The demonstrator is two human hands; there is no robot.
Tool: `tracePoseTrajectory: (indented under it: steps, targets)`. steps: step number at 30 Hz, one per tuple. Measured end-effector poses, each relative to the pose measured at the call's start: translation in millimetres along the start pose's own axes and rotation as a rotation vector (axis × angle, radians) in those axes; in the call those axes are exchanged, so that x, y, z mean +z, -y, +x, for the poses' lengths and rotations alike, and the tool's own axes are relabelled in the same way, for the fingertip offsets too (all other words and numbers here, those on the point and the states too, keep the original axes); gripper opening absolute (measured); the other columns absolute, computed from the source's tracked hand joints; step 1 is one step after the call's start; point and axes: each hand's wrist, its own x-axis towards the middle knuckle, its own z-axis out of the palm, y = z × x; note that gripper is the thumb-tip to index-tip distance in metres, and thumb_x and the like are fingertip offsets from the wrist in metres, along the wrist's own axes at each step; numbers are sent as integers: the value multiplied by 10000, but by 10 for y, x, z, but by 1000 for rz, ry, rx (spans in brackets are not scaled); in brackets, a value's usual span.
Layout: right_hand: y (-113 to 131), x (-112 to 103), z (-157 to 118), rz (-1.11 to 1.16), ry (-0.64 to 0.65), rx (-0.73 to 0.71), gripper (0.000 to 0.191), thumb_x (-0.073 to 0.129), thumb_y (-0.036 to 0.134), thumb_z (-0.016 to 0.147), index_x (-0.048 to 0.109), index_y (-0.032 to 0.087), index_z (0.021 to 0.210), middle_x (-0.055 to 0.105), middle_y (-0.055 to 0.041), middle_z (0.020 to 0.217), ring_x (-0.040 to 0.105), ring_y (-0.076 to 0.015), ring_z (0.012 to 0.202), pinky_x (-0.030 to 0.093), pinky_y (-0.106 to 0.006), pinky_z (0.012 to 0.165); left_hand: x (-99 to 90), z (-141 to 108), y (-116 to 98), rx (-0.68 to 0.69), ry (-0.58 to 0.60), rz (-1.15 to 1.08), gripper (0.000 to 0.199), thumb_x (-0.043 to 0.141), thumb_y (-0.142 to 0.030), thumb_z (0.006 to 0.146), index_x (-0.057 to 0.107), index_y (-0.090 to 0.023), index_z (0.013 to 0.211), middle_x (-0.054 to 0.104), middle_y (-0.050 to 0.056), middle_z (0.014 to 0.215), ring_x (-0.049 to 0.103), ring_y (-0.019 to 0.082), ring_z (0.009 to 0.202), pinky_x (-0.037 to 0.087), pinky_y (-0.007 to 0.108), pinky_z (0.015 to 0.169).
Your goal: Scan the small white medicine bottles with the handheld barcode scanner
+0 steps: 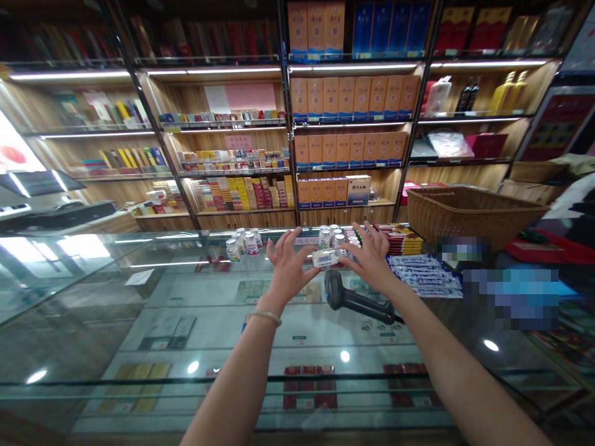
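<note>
A small clear jar (325,257) with a white barcode label lies on its side, raised above the glass counter between my two hands. My left hand (289,266) pinches its left end between thumb and forefinger, other fingers spread. At the opposite end, my right hand (369,257) grips it the same way. Just below the jar, a black barcode scanner (356,300) rests on the counter, its head toward the left. Similar small jars (244,243) stand in a group left of my hands. More small jars (331,235) stand behind the held one.
The glass counter (195,337) displays flat packs under its top. At right are blue-and-white packets (425,275), red and yellow boxes (402,238) and a wicker basket (469,214). Shelves of orange boxes (346,99) and cigarette packs line the wall. A monitor (41,181) stands far left.
</note>
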Motion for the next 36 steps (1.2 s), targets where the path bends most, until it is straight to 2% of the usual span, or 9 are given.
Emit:
tracePoseTrajectory:
  steps: [6,8,11,15,19,23,26,30,36]
  targets:
    - [43,-82,69,-64,61,11,291,603,472,949,747,318,1148,375,-101,1617,234,-365,1510,183,-628,1170,46,-19,24,-31,-8,7,379,800,-522,765,745,-364,1105,404,64,1596,287,350,1499,2,590,1246]
    - [79,-123,61,-91,93,37,356,586,498,952,712,329,1240,349,-119,1636,209,-387,1523,208,-646,1155,55,-23,31,-50,-26,7,365,813,-489,761,745,-368,1098,390,62,1604,290,351,1499,13,594,1243]
    - [168,-155,-71,-106,140,106,590,521,545,969,481,311,1510,304,-156,1659,204,-398,1532,264,-658,1136,60,-25,33,-100,-48,1,378,846,-440,734,747,-365,1091,372,69,1613,294,363,1497,31,599,1239]
    - [314,-123,-412,-96,247,110,817,478,666,939,269,259,1616,224,-175,1687,179,-381,1555,257,-651,1166,66,-30,23,-143,-71,-11,370,841,-404,743,746,-352,1097,360,78,1617,299,378,1493,47,610,1234]
    - [391,-41,-679,-109,326,117,975,481,796,861,262,225,1620,204,-227,1678,135,-412,1563,171,-694,1181,85,-42,20,-161,-81,-1,374,840,-393,744,745,-357,1103,373,86,1605,303,372,1492,70,609,1232]
    - [402,11,-760,-126,346,117,1080,516,862,786,315,181,1600,223,-259,1662,136,-428,1558,110,-717,1179,110,-51,33,-158,-84,18,397,850,-410,734,741,-371,1114,377,82,1601,324,364,1479,95,606,1229]
    - [417,-6,-756,-142,333,105,982,604,815,771,465,190,1516,262,-253,1652,149,-428,1555,123,-720,1173,120,-52,40,-159,-82,20,404,854,-414,731,742,-373,1116,370,85,1604,328,364,1477,105,607,1227]
    - [446,-52,-728,-137,366,125,592,688,659,818,696,214,1208,355,-225,1621,223,-450,1529,220,-720,1137,119,-53,36,-166,-71,7,387,841,-417,748,743,-365,1119,367,88,1603,314,363,1486,108,607,1227]
    - [448,-111,-690,-68,351,167,336,742,449,810,711,198,1032,420,-192,1593,282,-437,1513,311,-676,1123,117,-64,36,-183,-61,-18,369,821,-428,770,738,-352,1121,360,94,1607,317,362,1485,105,605,1228]
